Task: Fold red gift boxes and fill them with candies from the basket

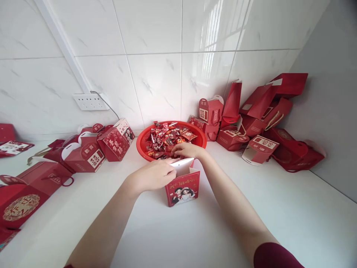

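A small red gift box with a cartoon couple on its front stands open on the white counter in front of me. My left hand grips its left top edge with curled fingers. My right hand reaches past the box into a round red basket piled with red-wrapped candies. Its fingers are closed down among the candies at the basket's near rim; what they pinch is hidden.
Several closed red gift boxes sit along the wall at left. A heap of flat and folded red boxes fills the right corner. A white wall socket with a cable hangs above the left boxes. White counter lies near me.
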Demonstrator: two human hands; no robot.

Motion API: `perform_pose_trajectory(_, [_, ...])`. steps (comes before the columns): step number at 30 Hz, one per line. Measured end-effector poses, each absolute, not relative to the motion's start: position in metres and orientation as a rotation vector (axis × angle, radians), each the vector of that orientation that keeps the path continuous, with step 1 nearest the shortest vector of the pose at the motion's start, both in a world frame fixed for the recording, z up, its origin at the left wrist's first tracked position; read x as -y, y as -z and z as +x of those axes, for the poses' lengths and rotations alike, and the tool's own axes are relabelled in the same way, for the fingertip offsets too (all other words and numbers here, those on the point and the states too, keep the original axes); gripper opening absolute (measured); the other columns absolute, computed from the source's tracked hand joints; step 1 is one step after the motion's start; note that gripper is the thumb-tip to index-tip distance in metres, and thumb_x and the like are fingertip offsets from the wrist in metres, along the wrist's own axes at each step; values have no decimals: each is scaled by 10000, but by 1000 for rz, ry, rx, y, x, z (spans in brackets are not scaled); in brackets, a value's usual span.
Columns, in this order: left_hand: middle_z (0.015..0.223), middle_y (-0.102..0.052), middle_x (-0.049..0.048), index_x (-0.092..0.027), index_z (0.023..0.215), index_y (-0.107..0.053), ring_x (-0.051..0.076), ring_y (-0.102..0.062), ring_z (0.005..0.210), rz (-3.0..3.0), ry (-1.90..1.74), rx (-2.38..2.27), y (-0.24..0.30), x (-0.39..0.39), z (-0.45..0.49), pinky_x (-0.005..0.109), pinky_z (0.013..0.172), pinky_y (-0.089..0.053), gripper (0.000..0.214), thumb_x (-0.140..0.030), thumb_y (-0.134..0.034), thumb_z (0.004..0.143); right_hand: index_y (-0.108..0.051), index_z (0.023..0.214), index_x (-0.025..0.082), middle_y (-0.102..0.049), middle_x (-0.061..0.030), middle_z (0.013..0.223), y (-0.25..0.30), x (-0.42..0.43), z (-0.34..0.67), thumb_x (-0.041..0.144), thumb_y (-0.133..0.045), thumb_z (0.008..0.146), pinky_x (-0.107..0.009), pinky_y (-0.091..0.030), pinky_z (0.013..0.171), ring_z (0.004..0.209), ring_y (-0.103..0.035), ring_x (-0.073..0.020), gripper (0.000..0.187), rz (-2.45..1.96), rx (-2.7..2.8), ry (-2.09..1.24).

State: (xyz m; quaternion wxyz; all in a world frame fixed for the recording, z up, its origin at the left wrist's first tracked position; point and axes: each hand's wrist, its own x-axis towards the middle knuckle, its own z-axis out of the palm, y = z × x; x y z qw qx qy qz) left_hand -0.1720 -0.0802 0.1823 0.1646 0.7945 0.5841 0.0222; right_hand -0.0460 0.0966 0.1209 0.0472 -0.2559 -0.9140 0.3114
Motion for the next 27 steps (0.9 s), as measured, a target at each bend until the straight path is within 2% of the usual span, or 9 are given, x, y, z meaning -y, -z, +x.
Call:
perform_pose_trajectory(5, [1102, -632, 30, -167, 573, -467, 191, -589, 873, 2248, -96, -1634, -178, 79, -170, 297, 726, -395, 381, -246, -334, 921, -707, 1102, 187, -701, -62, 1166, -114, -98, -50, 291, -582, 887, -257, -445, 791, 1011, -630, -228, 269, -830, 2872, -883])
perform_pose_trajectory(9, [948, -610, 39, -165, 570, -444, 165, -544, 710, 2230, -65, -1691, -178, 82, -167, 305, 628, -357, 365, -249, -341, 910, -754, 961, 188, -743, -64, 998, -114, -105, -56, 319, -613, 843, -270, -436, 663, 839, -656, -227, 225, -812, 3032, -928])
perform_pose_trajectory(13, [847, -564, 42, -166, 580, -455, 155, -498, 649, 2237, -63, -1704, -179, 82, -166, 306, 587, -325, 354, -258, -348, 905, -767, 805, 185, -747, -47, 826, -110, -113, -63, 202, -674, 744, -266, -422, 610, 722, -652, -213, 112, -809, 3073, -975])
perform_pose_trajectory(16, [864, -567, 41, -166, 584, -457, 160, -513, 659, 2239, -38, -1693, -177, 78, -166, 308, 585, -334, 369, -268, -342, 919, -761, 848, 191, -748, -20, 864, -107, -115, -63, 138, -704, 689, -241, -445, 646, 783, -664, -201, 178, -711, 2969, -1048])
perform_pose_trajectory(20, [977, -622, 52, -172, 628, -551, 195, -594, 768, 2235, -31, -1659, -179, 73, -170, 325, 664, -422, 409, -279, -329, 955, -710, 1008, 171, -727, -22, 994, -105, -114, -53, 214, -663, 796, -223, -480, 720, 881, -660, -177, 222, -598, 2676, -1105])
perform_pose_trajectory(22, [1173, -619, 59, -196, 751, -662, 248, -605, 1002, 2340, -160, -1644, -187, 81, -169, 372, 846, -459, 390, -293, -356, 974, -668, 1089, 149, -714, -48, 1038, -103, -113, -47, 246, -616, 851, -239, -498, 731, 887, -661, -176, 262, -610, 2529, -1104])
perform_pose_trajectory(24, [1350, -547, 44, -260, 975, -714, 281, -508, 1233, 2514, -436, -1619, -199, 101, -165, 442, 1025, -402, 300, -316, -419, 982, -646, 1121, 136, -704, -73, 1072, -102, -112, -44, 235, -604, 861, -262, -511, 752, 907, -661, -187, 281, -633, 2421, -1089])
perform_pose_trajectory(25, [1380, -529, 36, -300, 1077, -700, 279, -478, 1277, 2586, -607, -1599, -205, 116, -162, 461, 1061, -386, 267, -324, -452, 981, -650, 1110, 135, -701, -80, 1080, -101, -112, -43, 223, -617, 851, -274, -514, 770, 924, -660, -195, 275, -636, 2387, -1082])
perform_pose_trajectory(27, [1279, -601, 27, -330, 1080, -696, 250, -553, 1189, 2668, -897, -1427, -212, 152, -155, 426, 1005, -466, 199, -346, -544, 952, -678, 1056, 142, -701, -84, 1087, -101, -112, -44, 200, -665, 816, -298, -515, 823, 972, -655, -215, 246, -621, 2354, -1078])
